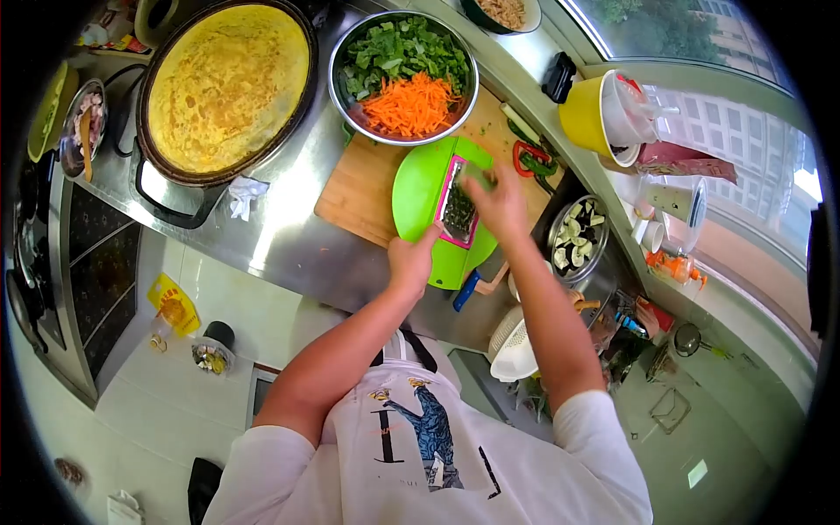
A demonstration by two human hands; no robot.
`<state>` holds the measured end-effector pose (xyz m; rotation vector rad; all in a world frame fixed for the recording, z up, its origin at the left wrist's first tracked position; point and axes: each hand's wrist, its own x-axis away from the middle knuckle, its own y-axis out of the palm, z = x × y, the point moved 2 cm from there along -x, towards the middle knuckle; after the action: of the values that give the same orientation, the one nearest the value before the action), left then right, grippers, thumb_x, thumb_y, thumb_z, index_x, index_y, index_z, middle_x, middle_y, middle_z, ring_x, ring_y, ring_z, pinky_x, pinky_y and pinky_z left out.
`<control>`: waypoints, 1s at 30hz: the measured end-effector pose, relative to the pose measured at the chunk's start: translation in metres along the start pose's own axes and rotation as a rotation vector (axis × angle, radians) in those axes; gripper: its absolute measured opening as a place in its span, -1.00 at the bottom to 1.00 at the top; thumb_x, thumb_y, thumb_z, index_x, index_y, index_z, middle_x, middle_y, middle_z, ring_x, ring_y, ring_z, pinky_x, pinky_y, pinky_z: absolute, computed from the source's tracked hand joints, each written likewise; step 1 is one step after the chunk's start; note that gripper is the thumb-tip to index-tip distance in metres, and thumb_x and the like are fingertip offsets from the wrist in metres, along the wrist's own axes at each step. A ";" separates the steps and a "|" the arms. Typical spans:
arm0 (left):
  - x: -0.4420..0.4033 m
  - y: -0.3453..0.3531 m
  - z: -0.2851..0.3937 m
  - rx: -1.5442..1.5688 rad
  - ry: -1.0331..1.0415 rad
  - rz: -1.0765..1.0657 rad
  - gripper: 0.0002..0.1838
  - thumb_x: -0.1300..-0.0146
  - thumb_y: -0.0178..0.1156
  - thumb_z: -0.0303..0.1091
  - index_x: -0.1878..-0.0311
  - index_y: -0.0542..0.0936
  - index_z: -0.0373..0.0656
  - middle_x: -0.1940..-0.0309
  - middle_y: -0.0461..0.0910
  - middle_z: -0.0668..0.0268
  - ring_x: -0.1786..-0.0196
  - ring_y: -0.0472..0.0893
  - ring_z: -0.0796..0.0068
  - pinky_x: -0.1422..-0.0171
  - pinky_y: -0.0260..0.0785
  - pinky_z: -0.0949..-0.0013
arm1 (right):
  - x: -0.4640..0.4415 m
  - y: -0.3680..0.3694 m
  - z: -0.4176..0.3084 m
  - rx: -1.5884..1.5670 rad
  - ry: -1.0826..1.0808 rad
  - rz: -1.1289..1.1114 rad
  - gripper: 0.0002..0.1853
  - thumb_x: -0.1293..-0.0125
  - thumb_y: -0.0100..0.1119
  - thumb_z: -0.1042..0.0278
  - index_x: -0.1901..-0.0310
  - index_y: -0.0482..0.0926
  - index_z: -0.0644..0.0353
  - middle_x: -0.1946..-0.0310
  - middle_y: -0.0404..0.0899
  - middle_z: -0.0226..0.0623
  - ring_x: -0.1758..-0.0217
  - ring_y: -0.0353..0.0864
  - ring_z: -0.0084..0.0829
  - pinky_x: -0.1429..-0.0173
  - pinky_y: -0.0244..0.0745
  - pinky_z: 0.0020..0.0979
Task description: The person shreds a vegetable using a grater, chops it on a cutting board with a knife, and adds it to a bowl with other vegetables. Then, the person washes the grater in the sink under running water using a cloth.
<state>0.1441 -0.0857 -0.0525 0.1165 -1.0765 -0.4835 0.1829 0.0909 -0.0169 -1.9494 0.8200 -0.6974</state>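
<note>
A pink-framed grater (458, 203) with dark green shreds on its face lies over a bright green board (416, 197). My left hand (413, 258) grips the grater's lower left edge, fingers closed on it. My right hand (497, 203) is over the grater's upper right part, fingers bent and blurred; whether something is under them is hidden. The green board rests on a wooden cutting board (363, 188). Just above stands a steel bowl (334, 83) with chopped greens (407, 54) and shredded carrot (413, 105).
A round pan (313, 66) holding a yellow flatbread (229, 87) is at upper left. Right of the boards are cut peppers (535, 162) and a bowl of eggplant pieces (577, 236). A blue-handled knife (466, 290) lies near the counter edge. A yellow container (584, 114) stands on the sill.
</note>
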 end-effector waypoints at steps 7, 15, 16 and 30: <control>0.007 0.003 0.004 0.091 -0.020 0.015 -0.70 -0.23 0.36 -0.28 0.08 0.65 -0.31 0.24 0.68 0.31 0.27 0.62 0.52 0.16 0.43 0.40 | 0.005 -0.021 -0.016 0.044 -0.236 0.047 -0.56 -0.01 0.53 0.07 0.25 0.60 0.24 0.33 0.55 -0.06 0.30 0.56 -0.10 0.22 0.47 -0.18; 0.001 -0.001 0.013 0.015 0.043 0.042 -0.73 -0.22 0.38 -0.26 0.23 0.69 -0.34 0.41 0.65 0.39 0.40 0.54 0.64 0.31 0.35 0.43 | -0.026 0.011 -0.011 0.048 -0.176 0.161 -0.58 -0.12 0.44 0.05 0.16 0.61 0.23 0.32 0.61 -0.01 0.26 0.59 -0.07 0.18 0.49 -0.17; 0.009 0.000 0.012 0.013 0.013 0.014 -0.73 -0.23 0.37 -0.26 0.22 0.69 -0.33 0.41 0.65 0.40 0.40 0.54 0.64 0.31 0.35 0.43 | -0.050 0.016 0.000 0.170 -0.088 0.142 -0.55 -0.13 0.39 0.02 0.13 0.60 0.23 0.24 0.58 0.02 0.19 0.59 0.04 0.13 0.51 -0.09; 0.005 -0.003 0.000 0.046 0.013 0.042 -0.72 -0.21 0.37 -0.29 0.16 0.68 -0.33 0.32 0.68 0.32 0.33 0.59 0.57 0.23 0.40 0.41 | -0.048 0.011 -0.017 0.161 -0.009 0.069 -0.59 -0.09 0.39 0.04 0.23 0.59 0.24 0.30 0.60 0.00 0.23 0.61 0.02 0.17 0.52 -0.10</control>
<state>0.1453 -0.0906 -0.0495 0.1374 -1.0757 -0.4200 0.1382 0.1150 -0.0259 -1.7708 0.7972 -0.6913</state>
